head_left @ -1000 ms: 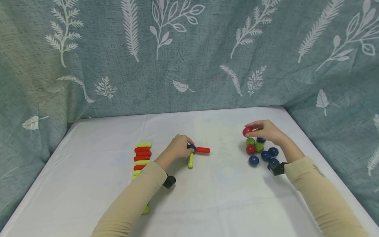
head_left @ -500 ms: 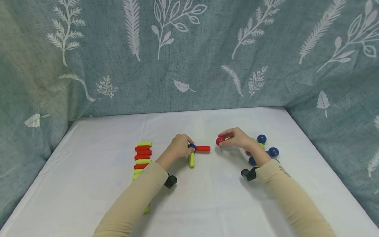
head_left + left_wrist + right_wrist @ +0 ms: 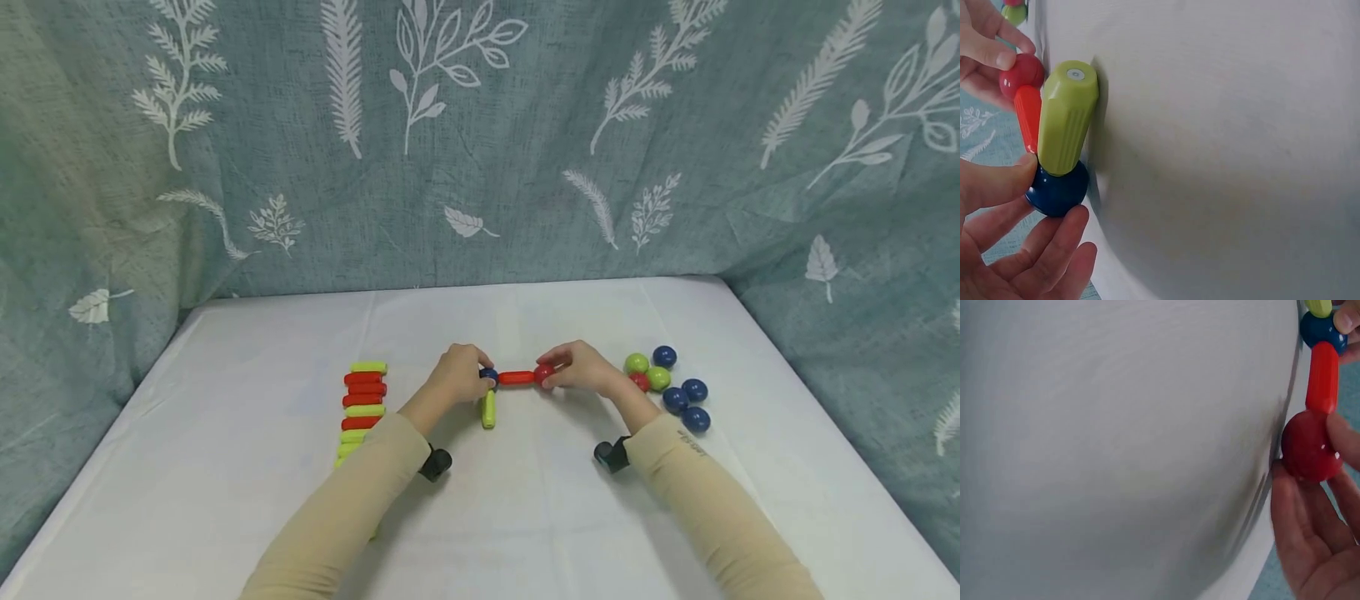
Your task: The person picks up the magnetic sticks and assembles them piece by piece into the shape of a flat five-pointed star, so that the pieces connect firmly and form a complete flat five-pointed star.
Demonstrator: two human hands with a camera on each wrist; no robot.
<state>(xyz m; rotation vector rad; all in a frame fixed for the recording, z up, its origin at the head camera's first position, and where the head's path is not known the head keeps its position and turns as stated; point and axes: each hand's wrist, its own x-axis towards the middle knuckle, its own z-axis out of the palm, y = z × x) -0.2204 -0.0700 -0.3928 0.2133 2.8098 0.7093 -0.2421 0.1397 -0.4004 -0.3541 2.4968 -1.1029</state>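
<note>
My left hand [image 3: 459, 375] pinches a blue ball [image 3: 1058, 190] between thumb and fingers. From that ball a yellow-green rod [image 3: 1067, 119] points toward me, and a red rod [image 3: 516, 378] runs off to the right. At the red rod's right end my right hand [image 3: 581, 368] grips a red ball [image 3: 1311, 447] by thumb and fingertips. In the right wrist view the red ball meets the rod's end, in line with the blue ball. A metal disc shows in the free end of the yellow-green rod in the left wrist view.
A column of red and yellow-green rods [image 3: 365, 389] lies left of the hands, partly hidden by the left sleeve. To the right sit loose balls: several blue balls [image 3: 695, 390], green balls [image 3: 659, 378] and a red ball [image 3: 640, 382]. A patterned curtain [image 3: 480, 150] hangs behind the white table [image 3: 247, 400].
My right hand has carried the red ball leftward from the loose balls to the red rod's right end. The left hand has stayed on the blue ball.
</note>
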